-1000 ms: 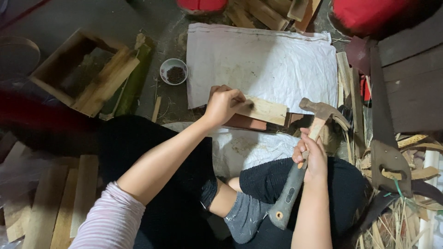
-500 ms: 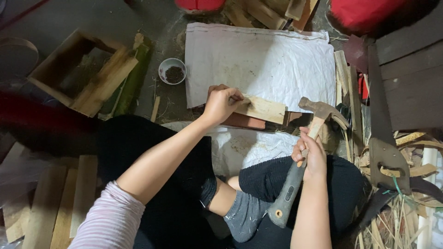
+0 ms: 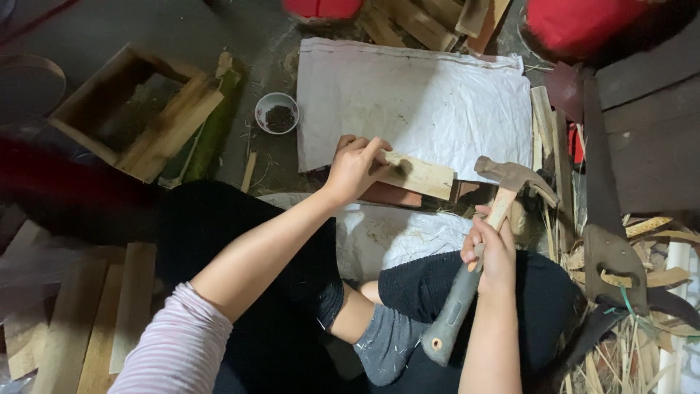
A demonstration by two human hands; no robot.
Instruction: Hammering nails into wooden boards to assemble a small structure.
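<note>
My left hand (image 3: 355, 168) presses down on one end of a short, pale wooden block (image 3: 421, 176), which rests on a reddish brick-like slab (image 3: 387, 195) at the near edge of a white cloth (image 3: 423, 98). A claw hammer (image 3: 492, 230) with a wooden neck and grey rubber grip is held in my right hand (image 3: 494, 252). Its metal head hovers just right of the block. I sit cross-legged in dark trousers, with the hammer's grip hanging over my right knee.
A small white bowl (image 3: 277, 112) of dark bits sits left of the cloth. An open wooden box (image 3: 131, 109) lies at the far left. Planks (image 3: 80, 321) lie at the lower left. A hand saw (image 3: 605, 219) and wood offcuts are at the right. Red containers (image 3: 583, 22) stand at the top.
</note>
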